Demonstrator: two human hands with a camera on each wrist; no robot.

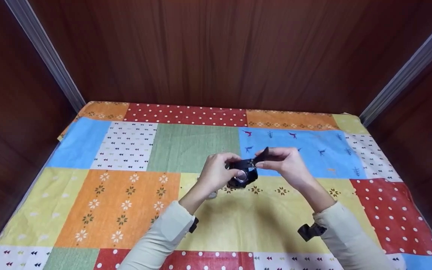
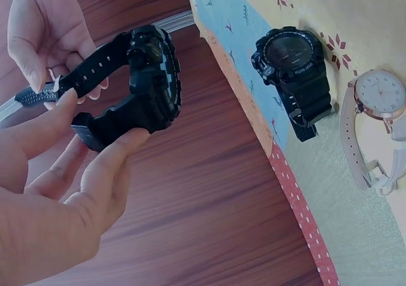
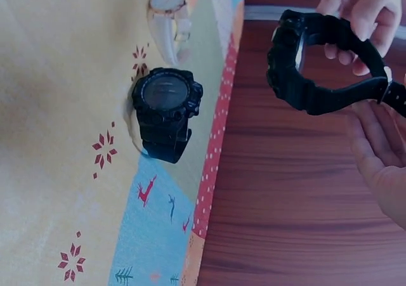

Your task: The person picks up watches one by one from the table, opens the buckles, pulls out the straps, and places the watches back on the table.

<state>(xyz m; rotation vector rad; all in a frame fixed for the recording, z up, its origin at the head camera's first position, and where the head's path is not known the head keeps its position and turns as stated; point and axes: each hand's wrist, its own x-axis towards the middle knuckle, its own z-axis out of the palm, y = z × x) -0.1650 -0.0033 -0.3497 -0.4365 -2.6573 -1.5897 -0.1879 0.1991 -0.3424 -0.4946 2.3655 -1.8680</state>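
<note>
Both hands hold a chunky black wristwatch (image 2: 152,77) up above the cloth, its strap bent into a loop. My left hand (image 1: 216,170) grips it by the case and the strap beside it, thumb on the inner side. At the strap's far end, my right hand (image 1: 287,163) pinches the strap tail, which sticks up past the buckle (image 2: 56,84). Under the hands, a second black digital watch (image 3: 166,96) lies face up on the cloth. Beside that one is a watch with a pale strap and a rose-gold rim (image 2: 380,94), partly hidden by the left arm in the head view.
A patchwork-patterned tablecloth (image 1: 133,210) covers the table. Dark wood panels (image 1: 216,52) with metal corner strips (image 1: 53,56) close in the back and sides. Each wrist carries a small black camera mount (image 1: 311,231).
</note>
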